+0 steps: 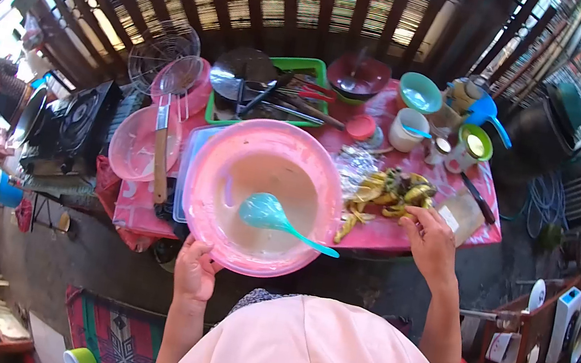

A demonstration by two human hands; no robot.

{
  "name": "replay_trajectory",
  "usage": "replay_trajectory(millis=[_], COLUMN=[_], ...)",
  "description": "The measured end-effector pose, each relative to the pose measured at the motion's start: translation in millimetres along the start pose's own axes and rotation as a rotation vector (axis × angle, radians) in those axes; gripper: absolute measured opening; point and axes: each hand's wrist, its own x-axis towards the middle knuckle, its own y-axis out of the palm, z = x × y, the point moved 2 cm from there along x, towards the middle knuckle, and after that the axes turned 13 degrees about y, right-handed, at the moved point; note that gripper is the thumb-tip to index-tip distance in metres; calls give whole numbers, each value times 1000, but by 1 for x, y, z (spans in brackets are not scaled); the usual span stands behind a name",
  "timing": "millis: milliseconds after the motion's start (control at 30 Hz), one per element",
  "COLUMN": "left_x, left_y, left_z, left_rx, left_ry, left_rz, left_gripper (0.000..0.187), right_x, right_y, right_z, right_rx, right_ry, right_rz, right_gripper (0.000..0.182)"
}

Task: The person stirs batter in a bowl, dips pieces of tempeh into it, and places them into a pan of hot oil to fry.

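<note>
My left hand (196, 271) holds the lower left rim of a large pink basin (324, 168), its fingers closed on the edge. Pale batter fills the bottom of the basin, and a turquoise ladle (265, 212) lies in it with its handle over the right rim. My right hand (432, 241) is at the banana peels (386, 191) on the pink table cover, its fingertips near their right end. Whether those fingers grip a peel is too small to tell. Just right of that hand lies a clear plastic bag (462, 214) with a white label.
A knife (479, 199) lies at the table's right end. Behind the basin are a green tray (303, 67), a dark red bowl (358, 77) and cups. A strainer (166, 121) rests on pink bowls at left, beside a black stove (77, 113). A slatted fence stands behind.
</note>
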Motion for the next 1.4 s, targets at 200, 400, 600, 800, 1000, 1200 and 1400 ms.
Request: replay_trajectory(millis=[200,400,600,800,1000,1200,1400], left_x=[37,54,75,84,81,60,31], left_y=[-40,-45,-13,18,76,122,164], left_z=[-45,-51,-39,-31,-11,18,49], left_rx=[13,1,-8,73,339,279,217], left_ry=[219,270,254,221,59,-12,-91], left_rz=[-142,-200,-126,61,225,386,439], left_gripper=[32,32,33,37,39,39,25], right_x=[15,33,42,95,69,81,49], right_y=[65,142,187,129,116,41,9], right_z=[37,161,183,164,144,83,38], right_rx=[346,223,-269,57,-218,-3,-303], right_ry=[-82,-666,-751,-112,-533,-131,-538], right_rz=[249,266,224,429,172,138,-60], right_gripper=[17,19,32,38,30,32,34])
